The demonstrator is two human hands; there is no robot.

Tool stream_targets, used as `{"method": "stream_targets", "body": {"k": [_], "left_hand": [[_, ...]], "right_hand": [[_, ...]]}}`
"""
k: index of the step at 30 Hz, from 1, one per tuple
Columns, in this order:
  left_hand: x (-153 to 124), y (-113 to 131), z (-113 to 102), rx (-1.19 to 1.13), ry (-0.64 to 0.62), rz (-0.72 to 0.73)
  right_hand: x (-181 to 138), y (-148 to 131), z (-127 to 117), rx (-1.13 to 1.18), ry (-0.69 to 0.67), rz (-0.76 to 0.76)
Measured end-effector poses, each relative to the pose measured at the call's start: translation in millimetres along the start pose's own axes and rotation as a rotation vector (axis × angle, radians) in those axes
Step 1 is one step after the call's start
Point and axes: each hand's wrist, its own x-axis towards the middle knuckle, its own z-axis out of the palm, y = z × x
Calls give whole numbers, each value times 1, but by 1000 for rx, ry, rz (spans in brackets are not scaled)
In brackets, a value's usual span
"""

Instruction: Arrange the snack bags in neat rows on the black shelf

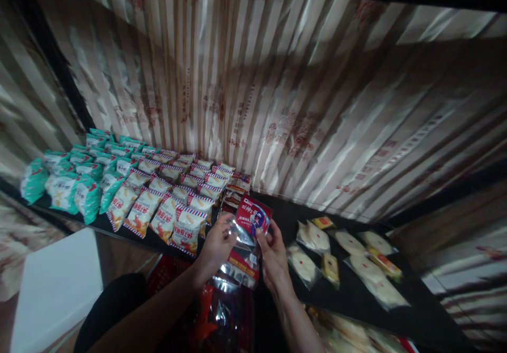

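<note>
Both of my hands hold one small red snack packet (252,216) with a silver edge above the front of a dark shelf (348,295). My left hand (217,245) grips its left side and my right hand (272,252) pinches its right lower corner. Just behind the packet stands a short row of similar dark red packets (236,188). Under my wrists lies a shiny red and silver bag (227,310) with more red packets in it.
Rows of red-and-white snack bags (174,205) and teal snack bags (75,184) fill the shelf's left half. Clear-wrapped pale round cakes (356,260) lie at the right. A striped curtain (277,99) hangs behind. A white surface (55,284) sits at lower left.
</note>
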Motion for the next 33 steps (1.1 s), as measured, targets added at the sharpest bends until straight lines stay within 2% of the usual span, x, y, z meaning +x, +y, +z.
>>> {"method": "stream_targets", "body": {"k": [3,6,9,11,13,18,24,33], "left_hand": [[22,10,3,266,87,161],[38,22,7,493,182,310],[52,25,12,653,183,389],[63,22,16,716,133,421],[73,16,19,734,91,439],[93,3,23,723,119,460],[107,-2,24,753,156,389],[124,-17,22,768,189,390]], "right_hand": [[40,-6,12,-38,-12,-64],[88,-9,22,-198,-4,-162],[135,-9,28,-520,34,-308],[160,-9,32,-823,68,-332],[176,-9,36,-1022,84,-326],[198,-6,50,-1177,51,-305],[214,0,64,-1336,47,-280],[211,5,70,-1523,20,-258]]}}
